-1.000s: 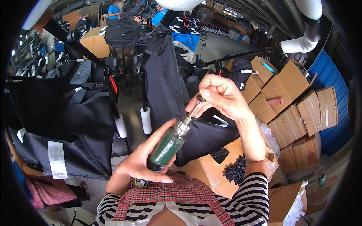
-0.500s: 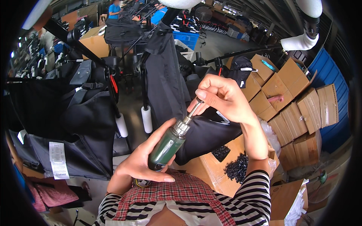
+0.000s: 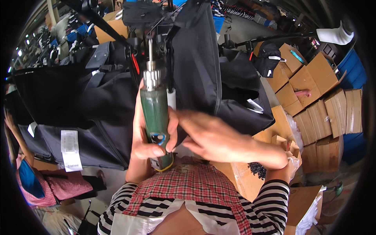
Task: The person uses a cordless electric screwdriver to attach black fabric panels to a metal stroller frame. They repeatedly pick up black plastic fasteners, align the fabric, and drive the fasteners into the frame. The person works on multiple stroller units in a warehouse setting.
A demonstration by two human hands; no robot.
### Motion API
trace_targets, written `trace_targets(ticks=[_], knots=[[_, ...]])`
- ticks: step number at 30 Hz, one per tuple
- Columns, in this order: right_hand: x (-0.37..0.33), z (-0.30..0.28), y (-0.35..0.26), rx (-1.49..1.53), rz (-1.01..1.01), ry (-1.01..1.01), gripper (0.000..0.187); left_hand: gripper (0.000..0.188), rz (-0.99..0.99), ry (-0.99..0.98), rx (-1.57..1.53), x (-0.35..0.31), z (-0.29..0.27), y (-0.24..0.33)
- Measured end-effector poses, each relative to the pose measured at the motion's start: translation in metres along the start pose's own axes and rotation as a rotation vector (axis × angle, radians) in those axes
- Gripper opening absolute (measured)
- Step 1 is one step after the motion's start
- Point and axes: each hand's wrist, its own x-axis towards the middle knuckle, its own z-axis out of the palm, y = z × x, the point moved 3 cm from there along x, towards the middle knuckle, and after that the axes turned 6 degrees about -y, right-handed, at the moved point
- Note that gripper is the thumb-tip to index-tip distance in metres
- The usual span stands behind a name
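Note:
A green electric screwdriver (image 3: 154, 107) with a ribbed metal collar stands nearly upright in front of me, its bit pointing away. My left hand (image 3: 141, 145) is wrapped round its lower body, thumb across the front. Close beside the tool's right side is my right hand (image 3: 213, 135), smeared by motion; whether it touches the screwdriver or holds anything I cannot make out. Beyond the tool hangs a black fabric piece (image 3: 194, 70) on a dark frame. Another black fabric bag with a white label (image 3: 70, 150) lies to the left.
Small black parts (image 3: 257, 170) lie on a cardboard box (image 3: 239, 178) at my right. Open cartons (image 3: 307, 84) and bundled flat cardboard (image 3: 333, 113) stand farther right. A white-padded bar end (image 3: 335, 36) juts in at upper right. Another person's arm (image 3: 17, 133) shows at far left.
The screwdriver has swung more upright and moved left in my left hand. My right hand has left the bit's tip, where it pinched a small dark piece, and dropped beside the tool's body.

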Motion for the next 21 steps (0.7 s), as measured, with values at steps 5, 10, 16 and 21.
trace_targets(ticks=[5,10,16,21], knots=[[0.01,0.016,0.024,0.157,0.086,0.142,0.054,0.105,0.034,-0.012,0.109,-0.019,-0.014,0.003],[0.044,-0.015,0.024,0.421,0.179,0.458,0.033,0.12,0.031,0.022,0.184,-0.032,-0.022,0.008],[0.081,-0.033,0.029,0.33,0.23,0.64,0.016,0.129,-0.037,0.041,0.156,-0.037,-0.029,0.001],[0.082,-0.039,0.061,-0.587,0.2,0.583,0.009,0.129,-0.055,0.022,0.187,-0.035,-0.036,-0.003]])
